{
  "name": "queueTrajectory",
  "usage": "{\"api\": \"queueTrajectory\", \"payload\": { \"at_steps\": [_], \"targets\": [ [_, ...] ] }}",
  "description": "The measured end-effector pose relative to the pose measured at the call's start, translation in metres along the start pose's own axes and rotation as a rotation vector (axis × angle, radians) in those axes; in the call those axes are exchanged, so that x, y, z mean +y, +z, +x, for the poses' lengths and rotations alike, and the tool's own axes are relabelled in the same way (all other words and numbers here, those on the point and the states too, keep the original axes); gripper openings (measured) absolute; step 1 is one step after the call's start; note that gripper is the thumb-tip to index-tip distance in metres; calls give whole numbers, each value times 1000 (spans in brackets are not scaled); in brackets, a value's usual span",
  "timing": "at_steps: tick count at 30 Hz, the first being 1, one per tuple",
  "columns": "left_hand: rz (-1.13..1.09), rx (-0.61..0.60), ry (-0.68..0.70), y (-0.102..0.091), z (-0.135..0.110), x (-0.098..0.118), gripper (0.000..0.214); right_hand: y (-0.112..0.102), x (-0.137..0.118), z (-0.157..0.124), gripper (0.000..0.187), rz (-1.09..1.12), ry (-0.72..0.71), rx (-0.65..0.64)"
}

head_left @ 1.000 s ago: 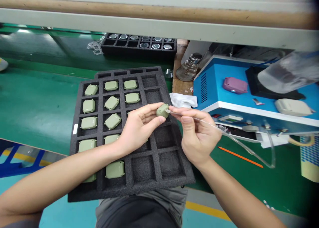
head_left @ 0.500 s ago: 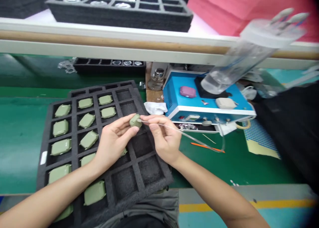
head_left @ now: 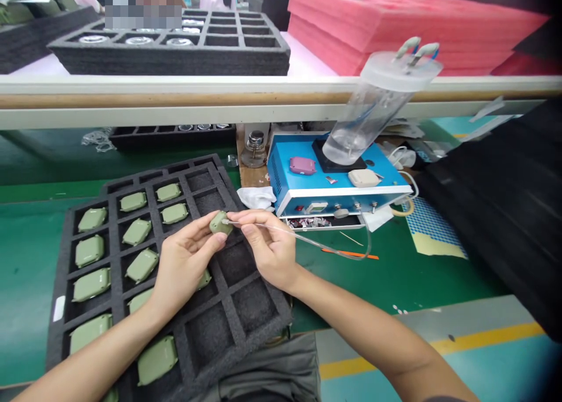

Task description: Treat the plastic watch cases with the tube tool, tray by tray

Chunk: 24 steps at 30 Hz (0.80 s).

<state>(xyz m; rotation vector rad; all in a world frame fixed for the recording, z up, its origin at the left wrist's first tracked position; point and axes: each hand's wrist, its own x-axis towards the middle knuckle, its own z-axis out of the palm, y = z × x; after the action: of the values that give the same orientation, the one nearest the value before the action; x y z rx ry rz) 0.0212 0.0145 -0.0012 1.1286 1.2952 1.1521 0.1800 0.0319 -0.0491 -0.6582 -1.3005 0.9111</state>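
My left hand (head_left: 187, 261) pinches a small olive-green casing (head_left: 220, 223) between thumb and fingers, above a black foam tray (head_left: 232, 317). My right hand (head_left: 267, 247) is closed on a thin clear tube (head_left: 325, 247), and the tube's tip touches the casing's right side. The tube curves off to the right toward a blue machine (head_left: 336, 182). Several more green casings (head_left: 90, 251) lie in the tray's left compartments. The compartments on the tray's right side are bare.
A clear cylinder (head_left: 369, 106) leans over the blue machine, which carries a purple part (head_left: 302, 165) and a beige part (head_left: 363, 178). A white cloth (head_left: 259, 197), an orange stick (head_left: 351, 253), black trays (head_left: 175, 39) and pink foam sheets (head_left: 395, 27) sit on the shelf above.
The view has tilted up and pulled back, so the upper shelf with trays and pink foam has come into sight. Both hands keep the same hold on casing and tube.
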Motion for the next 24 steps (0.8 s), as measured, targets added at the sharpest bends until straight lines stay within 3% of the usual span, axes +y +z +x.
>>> {"api": "queueTrajectory", "payload": {
  "at_steps": [24],
  "targets": [
    [7, -9, 39, -2, 0, -4, 57, 0, 0, -1, 10, 62, -7, 7]
  ]
}}
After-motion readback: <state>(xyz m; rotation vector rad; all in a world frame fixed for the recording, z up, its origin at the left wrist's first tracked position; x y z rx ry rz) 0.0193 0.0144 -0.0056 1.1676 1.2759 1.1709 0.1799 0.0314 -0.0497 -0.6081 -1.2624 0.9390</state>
